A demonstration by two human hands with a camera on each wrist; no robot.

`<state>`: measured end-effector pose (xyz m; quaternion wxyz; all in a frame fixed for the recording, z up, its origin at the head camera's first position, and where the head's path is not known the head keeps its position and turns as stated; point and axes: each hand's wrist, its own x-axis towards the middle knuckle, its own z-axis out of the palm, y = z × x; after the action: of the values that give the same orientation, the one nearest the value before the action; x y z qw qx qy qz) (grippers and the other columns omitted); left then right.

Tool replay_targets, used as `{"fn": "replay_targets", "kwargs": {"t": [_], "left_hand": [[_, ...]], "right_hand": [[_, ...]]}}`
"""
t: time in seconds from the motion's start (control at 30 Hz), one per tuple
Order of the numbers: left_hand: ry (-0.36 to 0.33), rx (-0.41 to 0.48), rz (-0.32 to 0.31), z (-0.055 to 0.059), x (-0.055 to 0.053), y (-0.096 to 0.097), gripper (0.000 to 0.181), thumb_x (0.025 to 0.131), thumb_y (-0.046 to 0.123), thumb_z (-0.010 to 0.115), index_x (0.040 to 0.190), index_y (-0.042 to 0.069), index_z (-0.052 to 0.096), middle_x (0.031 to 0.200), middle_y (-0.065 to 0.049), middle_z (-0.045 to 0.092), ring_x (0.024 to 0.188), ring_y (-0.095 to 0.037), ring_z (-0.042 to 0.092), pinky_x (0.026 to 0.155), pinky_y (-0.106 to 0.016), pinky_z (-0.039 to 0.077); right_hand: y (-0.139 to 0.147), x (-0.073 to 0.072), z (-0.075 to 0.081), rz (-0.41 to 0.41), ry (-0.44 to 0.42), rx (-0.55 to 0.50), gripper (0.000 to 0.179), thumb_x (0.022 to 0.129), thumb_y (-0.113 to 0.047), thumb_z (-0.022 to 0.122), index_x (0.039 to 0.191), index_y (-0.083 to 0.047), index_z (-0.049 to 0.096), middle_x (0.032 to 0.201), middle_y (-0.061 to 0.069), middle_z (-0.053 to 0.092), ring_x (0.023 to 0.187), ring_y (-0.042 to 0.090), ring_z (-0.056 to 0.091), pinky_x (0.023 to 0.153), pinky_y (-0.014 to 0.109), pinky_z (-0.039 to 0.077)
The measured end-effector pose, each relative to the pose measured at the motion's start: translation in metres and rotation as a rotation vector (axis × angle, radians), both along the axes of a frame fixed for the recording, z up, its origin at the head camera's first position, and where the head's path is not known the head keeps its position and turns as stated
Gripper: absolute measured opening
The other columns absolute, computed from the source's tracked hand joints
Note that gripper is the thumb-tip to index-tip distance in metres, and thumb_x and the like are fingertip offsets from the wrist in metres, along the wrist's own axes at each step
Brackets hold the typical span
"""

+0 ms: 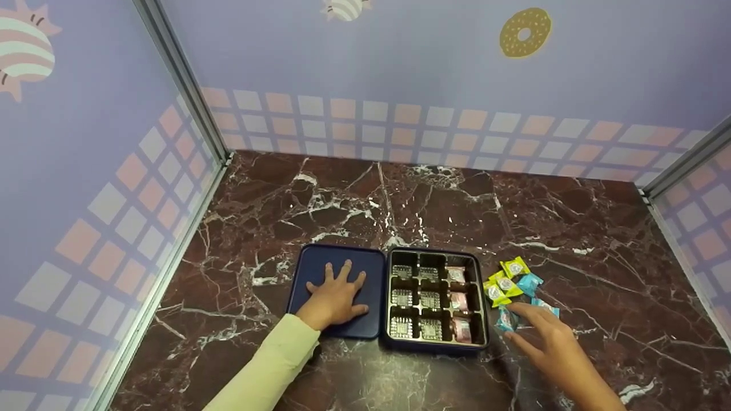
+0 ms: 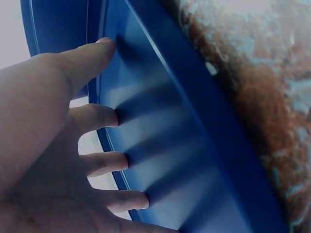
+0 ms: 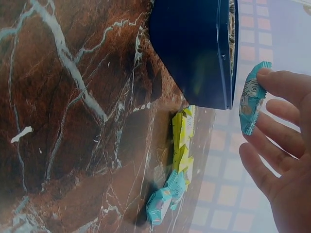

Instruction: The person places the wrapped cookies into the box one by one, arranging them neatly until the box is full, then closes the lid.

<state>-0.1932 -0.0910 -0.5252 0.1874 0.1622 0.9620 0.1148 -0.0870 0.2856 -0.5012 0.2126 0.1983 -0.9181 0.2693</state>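
A dark blue square box [image 1: 437, 347] sits on a veined, reddish-brown marble-patterned table [image 1: 571, 228], its nine-compartment tray [image 1: 418, 311] facing up. Three pink-wrapped candies fill the right-hand column, one per compartment: one at the back [image 1: 456, 275], one in the middle [image 1: 458, 301] and one at the front [image 1: 461, 330]; the other six compartments show their patterned floors. Just beside the box, on its left, lies a flat blue lid [image 1: 315, 261], where a person's left hand [image 1: 334, 302], reaching from a pale sleeve [image 1: 274, 359], rests with fingers and thumb spread wide, the fingertips touching the lid's surface. To the right of the box, the right hand [image 1: 545, 334] pinches a blue-wrapped candy [image 3: 251, 99] at the fingertips, holding it clear of the table near the box's side, the remaining fingers apart and gently bent. Just past that hand, loose candies lie in a small cluster on the table: three yellow-wrapped candies [image 1: 515, 267] close together near the box and two blue ones [image 1: 529, 283] beside them. A lilac wall [image 1: 400, 57] with pink and white squares stands behind.
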Motion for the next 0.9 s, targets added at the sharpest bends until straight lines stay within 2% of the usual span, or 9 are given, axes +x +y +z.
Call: {"fn": "replay_targets", "kwargs": {"t": [0.3,0.53,0.9], "left_hand": [[0.001,0.002,-0.017,-0.0005,-0.0009,-0.0004,0.08,0.085,0.056,0.065,0.151,0.022,0.036,0.162,-0.015,0.016,0.143,-0.056,0.012,0.091,-0.083,0.026],[0.007,-0.007,-0.026,-0.0006,-0.001,0.0001,0.08,0.085,0.056,0.065,0.151,0.022,0.036,0.162,-0.015,0.016,0.142,-0.056,0.013,0.09,-0.083,0.026],[0.013,0.0,-0.016,-0.0001,-0.0005,0.0003,0.08,0.084,0.053,0.068,0.151,0.022,0.037,0.161,-0.015,0.018,0.143,-0.056,0.013,0.091,-0.083,0.026]], "right_hand": [[-0.0023,-0.001,-0.0005,-0.003,0.003,0.02,0.057,0.062,-0.001,0.088,0.115,-0.007,0.069,0.111,0.007,0.069,0.103,0.02,0.064,0.1,0.0,0.03],[-0.0032,-0.0034,-0.0011,0.026,0.061,0.026,0.058,0.059,-0.001,0.088,0.114,-0.006,0.07,0.109,0.008,0.069,0.1,0.019,0.063,0.101,0.001,0.03],[-0.0092,-0.0048,0.0008,0.0,0.044,0.036,0.056,0.06,-0.002,0.088,0.113,-0.004,0.069,0.108,0.01,0.07,0.098,0.023,0.064,0.099,0.001,0.031]]}}
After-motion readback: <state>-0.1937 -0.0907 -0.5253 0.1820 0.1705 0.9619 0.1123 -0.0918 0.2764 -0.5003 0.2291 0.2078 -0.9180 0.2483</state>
